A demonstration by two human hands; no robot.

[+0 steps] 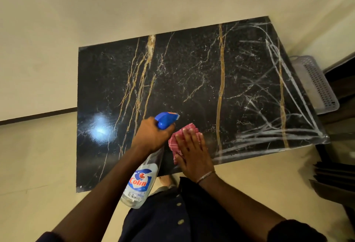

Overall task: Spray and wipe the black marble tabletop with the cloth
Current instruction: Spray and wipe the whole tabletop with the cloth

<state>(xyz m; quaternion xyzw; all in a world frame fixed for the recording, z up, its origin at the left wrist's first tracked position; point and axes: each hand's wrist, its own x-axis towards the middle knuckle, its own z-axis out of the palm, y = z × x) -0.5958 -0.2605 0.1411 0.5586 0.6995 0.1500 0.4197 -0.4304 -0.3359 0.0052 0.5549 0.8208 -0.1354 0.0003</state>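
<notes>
gripping the bottle (142, 180) in my left hand (153, 136), i press my right hand (192, 151) flat, fingers straight, on the cloth (177, 138) at 6 o'clock on the tabletop (192, 78); best to mist lightly, then wipe in overlapping strokes.

One black marble tabletop (192, 72), centre frame. One spray bottle (141, 182). One cloth (175, 141). Two hands: left hand (151, 136), right hand (192, 151). One perforated basket (315, 86), right edge.
</notes>
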